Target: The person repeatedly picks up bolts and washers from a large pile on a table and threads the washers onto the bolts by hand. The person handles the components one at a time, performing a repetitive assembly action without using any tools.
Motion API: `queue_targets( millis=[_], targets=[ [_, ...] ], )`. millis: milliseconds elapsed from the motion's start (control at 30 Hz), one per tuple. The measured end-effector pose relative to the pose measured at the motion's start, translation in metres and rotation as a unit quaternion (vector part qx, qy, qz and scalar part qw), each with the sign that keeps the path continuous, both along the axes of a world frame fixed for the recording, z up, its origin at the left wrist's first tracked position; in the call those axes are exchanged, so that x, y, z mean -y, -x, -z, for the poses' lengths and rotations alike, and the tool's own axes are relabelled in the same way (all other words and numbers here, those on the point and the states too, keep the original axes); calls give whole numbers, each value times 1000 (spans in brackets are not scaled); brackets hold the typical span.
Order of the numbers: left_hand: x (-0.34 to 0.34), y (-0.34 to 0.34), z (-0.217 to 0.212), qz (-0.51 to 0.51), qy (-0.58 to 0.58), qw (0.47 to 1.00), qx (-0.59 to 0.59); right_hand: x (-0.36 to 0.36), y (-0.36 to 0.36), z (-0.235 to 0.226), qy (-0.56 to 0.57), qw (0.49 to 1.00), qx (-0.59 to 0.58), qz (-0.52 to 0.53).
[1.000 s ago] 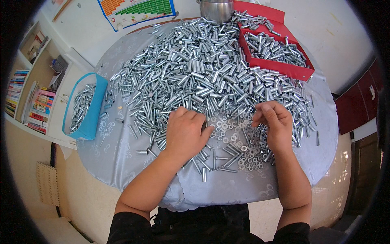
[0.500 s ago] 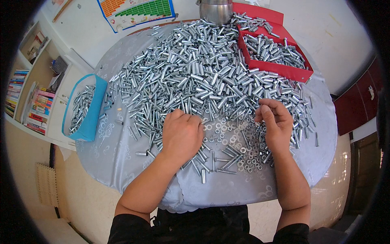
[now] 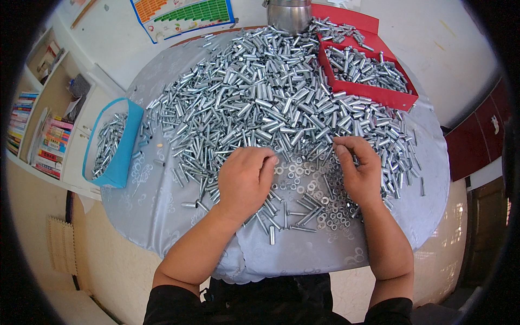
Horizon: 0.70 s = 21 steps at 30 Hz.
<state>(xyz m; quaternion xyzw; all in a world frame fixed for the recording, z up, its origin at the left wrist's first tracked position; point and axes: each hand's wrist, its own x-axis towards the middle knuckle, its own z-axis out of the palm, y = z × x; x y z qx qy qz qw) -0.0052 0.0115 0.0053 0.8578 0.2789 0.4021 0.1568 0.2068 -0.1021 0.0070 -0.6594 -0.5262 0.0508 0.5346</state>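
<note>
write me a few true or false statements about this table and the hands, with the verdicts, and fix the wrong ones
1. The blue box stands to the left of the metal pile. True.
2. The left hand and the right hand are clasped together. False: they are apart.
3. Some washers lie on the tablecloth nearer the person than the pile's middle. True.
4. The red box is at the near left edge of the table. False: it is at the far right.
5. A steel pot stands beyond the pile. True.
6. The blue box is empty. False: it holds metal pieces.
</note>
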Motion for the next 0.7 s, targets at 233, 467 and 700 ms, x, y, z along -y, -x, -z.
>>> queue_targets(
  millis=[233, 467, 700],
  targets=[
    [-10, -10, 9, 7, -34, 999, 42, 2, 3, -4, 3, 1000, -20, 1],
    [-10, -18, 13, 5, -28, 1000, 12, 1, 3, -1, -1, 999, -38, -6],
    [-10, -25, 13, 69, -24, 997, 13, 1, 5, -4, 1, 999, -35, -2]
  ],
)
